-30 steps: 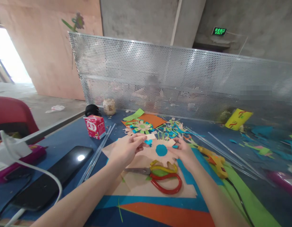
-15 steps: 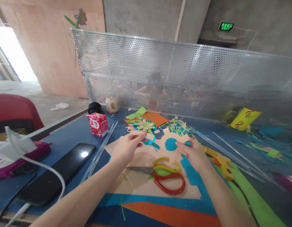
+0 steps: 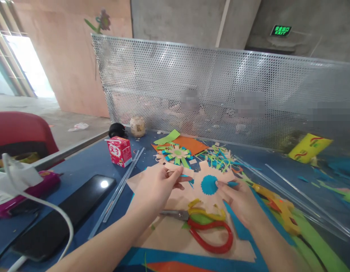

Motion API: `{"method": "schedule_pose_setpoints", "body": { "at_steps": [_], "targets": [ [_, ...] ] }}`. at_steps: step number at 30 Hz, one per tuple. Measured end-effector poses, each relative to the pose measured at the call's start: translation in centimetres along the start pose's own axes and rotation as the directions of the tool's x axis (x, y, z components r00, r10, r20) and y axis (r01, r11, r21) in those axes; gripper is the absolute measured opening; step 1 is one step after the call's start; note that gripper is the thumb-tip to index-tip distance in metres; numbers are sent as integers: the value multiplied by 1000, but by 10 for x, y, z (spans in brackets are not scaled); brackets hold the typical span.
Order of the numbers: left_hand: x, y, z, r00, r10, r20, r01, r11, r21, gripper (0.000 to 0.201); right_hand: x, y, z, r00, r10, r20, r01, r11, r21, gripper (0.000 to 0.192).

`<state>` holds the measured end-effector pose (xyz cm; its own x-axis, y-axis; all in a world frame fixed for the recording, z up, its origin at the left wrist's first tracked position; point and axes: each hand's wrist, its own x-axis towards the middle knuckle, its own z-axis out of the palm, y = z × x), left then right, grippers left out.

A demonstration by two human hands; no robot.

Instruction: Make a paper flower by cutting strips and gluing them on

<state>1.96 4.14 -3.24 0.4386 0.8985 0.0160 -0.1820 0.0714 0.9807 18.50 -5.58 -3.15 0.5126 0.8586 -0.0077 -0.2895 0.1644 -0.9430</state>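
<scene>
The tan paper flower cut-out with a jagged blue disc glued at its centre (image 3: 208, 182) sits low over the counter (image 3: 87, 168), just behind the red-and-yellow-handled scissors (image 3: 205, 225). The left hand (image 3: 156, 185) has its fingers pinched shut on a petal at the flower's left edge, while the right hand (image 3: 239, 198) rests loosely open with fingertips on the right rim beside the disc. Looks super light, floppy and easy to tear, so I'd hold it by the petal bases near the glued centre rather than the tips.
</scene>
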Motion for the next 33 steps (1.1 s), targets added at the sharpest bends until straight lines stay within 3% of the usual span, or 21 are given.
{"method": "schedule_pose_setpoints", "body": {
  "at_steps": [6, 12, 23, 33],
  "targets": [
    [-3, 1, 5, 999, -14, -47, 16, 999, 47, 31, -7, 2, 3, 998, 56, 30, -53, 994, -93, 26],
    [-7, 3, 8, 1000, 1, 10, -2, 998, 66, 28, -6, 6, -5, 999, -5, -37, -1, 991, -136, 26],
    [-9, 3, 9, 1000, 1, 12, -2, 999, 49, 28, -5, 4, -5, 994, -105, -35, 89, 949, -301, 26],
    [-13, 8, 10, 1000, -26, -13, 27, 996, 83, 30, 0, 9, -10, 996, -80, -41, 62, 942, -329, 34]
  ]
}}
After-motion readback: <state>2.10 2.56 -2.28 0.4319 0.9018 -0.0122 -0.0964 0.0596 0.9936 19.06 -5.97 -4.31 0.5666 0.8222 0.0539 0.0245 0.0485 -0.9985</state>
